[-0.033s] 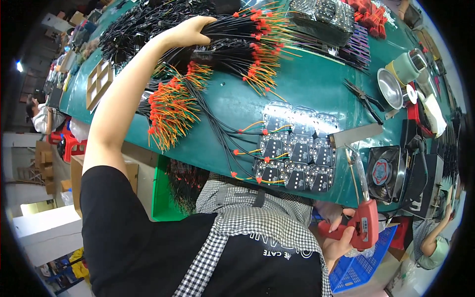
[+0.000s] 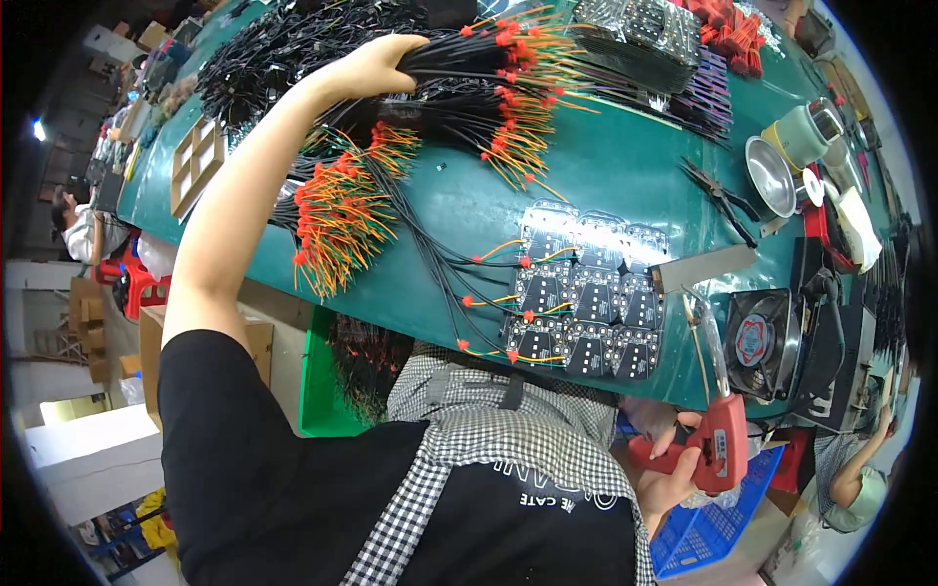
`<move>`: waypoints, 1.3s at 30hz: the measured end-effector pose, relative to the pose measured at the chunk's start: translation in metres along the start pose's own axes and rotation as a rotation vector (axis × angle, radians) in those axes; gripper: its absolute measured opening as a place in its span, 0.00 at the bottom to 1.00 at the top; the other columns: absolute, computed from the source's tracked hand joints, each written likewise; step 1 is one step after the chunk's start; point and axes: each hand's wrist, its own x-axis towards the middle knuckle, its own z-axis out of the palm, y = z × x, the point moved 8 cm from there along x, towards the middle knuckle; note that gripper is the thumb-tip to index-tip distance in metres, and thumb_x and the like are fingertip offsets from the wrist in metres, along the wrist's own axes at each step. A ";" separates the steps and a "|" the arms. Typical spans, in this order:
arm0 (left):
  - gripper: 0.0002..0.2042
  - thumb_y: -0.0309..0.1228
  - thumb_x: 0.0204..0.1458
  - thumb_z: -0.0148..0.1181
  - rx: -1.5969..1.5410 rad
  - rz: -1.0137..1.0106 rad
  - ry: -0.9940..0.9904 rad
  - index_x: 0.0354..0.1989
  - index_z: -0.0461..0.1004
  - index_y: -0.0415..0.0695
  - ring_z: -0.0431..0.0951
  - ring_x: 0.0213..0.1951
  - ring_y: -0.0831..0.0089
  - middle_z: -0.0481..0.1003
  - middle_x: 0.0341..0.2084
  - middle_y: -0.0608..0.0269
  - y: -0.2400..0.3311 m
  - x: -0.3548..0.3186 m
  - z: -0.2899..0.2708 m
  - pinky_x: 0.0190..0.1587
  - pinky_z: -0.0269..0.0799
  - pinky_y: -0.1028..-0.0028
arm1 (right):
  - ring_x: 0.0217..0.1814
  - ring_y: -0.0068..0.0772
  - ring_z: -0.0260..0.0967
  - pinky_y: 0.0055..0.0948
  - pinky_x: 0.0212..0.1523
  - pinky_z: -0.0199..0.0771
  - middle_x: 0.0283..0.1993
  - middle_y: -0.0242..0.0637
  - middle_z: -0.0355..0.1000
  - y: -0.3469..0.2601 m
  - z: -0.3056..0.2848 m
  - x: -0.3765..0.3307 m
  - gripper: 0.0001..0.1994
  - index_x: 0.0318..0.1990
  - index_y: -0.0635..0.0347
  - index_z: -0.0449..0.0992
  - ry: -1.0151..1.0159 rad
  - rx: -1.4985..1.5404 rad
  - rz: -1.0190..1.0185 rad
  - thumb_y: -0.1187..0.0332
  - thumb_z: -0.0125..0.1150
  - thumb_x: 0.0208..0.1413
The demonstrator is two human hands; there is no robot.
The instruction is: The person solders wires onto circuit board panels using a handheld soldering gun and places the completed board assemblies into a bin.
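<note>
At the far side of the bench my left hand (image 2: pixel 371 66) is closed round a bundle of black cables (image 2: pixel 457 51) with red connectors and orange and green wire ends. By my right side, below the bench edge, my right hand (image 2: pixel 672 481) grips the red handle of a soldering gun (image 2: pixel 721 444); its tip points up toward the bench. In front of me lies a panel of black circuit boards (image 2: pixel 586 303). Several black leads (image 2: pixel 430 244) with red connectors reach its left column, their coloured wire ends lying on the boards. A flat metal bar (image 2: pixel 705 266) rests across the panel's right edge.
Another cable pile (image 2: pixel 337 220) lies at the left of the bench. Pliers (image 2: pixel 723 198), a metal bowl (image 2: pixel 770 176) and a small fan (image 2: pixel 757 342) stand to the right. Wrapped circuit boards (image 2: pixel 640 39) are stacked at the back. A blue crate (image 2: pixel 713 537) sits below the bench.
</note>
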 end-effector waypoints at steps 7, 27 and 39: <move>0.25 0.32 0.37 0.65 0.215 0.053 -0.288 0.46 0.66 0.38 0.70 0.43 0.54 0.71 0.34 0.50 0.056 -0.054 0.060 0.46 0.65 0.64 | 0.22 0.24 0.59 0.18 0.18 0.61 0.43 0.48 0.64 0.000 0.006 0.002 0.25 0.52 0.70 0.58 0.002 0.003 -0.023 0.60 0.52 0.55; 0.05 0.29 0.42 0.54 0.751 0.311 -0.087 0.28 0.69 0.43 0.73 0.32 0.66 0.69 0.28 0.63 0.021 -0.048 0.032 0.34 0.71 0.70 | 0.23 0.22 0.59 0.19 0.22 0.60 0.45 0.43 0.65 -0.010 0.025 0.001 0.20 0.52 0.67 0.57 -0.076 -0.053 -0.023 0.63 0.48 0.57; 0.06 0.28 0.36 0.57 0.582 0.204 -0.195 0.20 0.69 0.39 0.74 0.27 0.62 0.71 0.20 0.57 0.016 -0.026 0.032 0.29 0.69 0.67 | 0.23 0.24 0.60 0.19 0.20 0.60 0.44 0.45 0.65 -0.014 0.021 -0.002 0.22 0.51 0.67 0.59 -0.045 -0.046 -0.025 0.62 0.52 0.55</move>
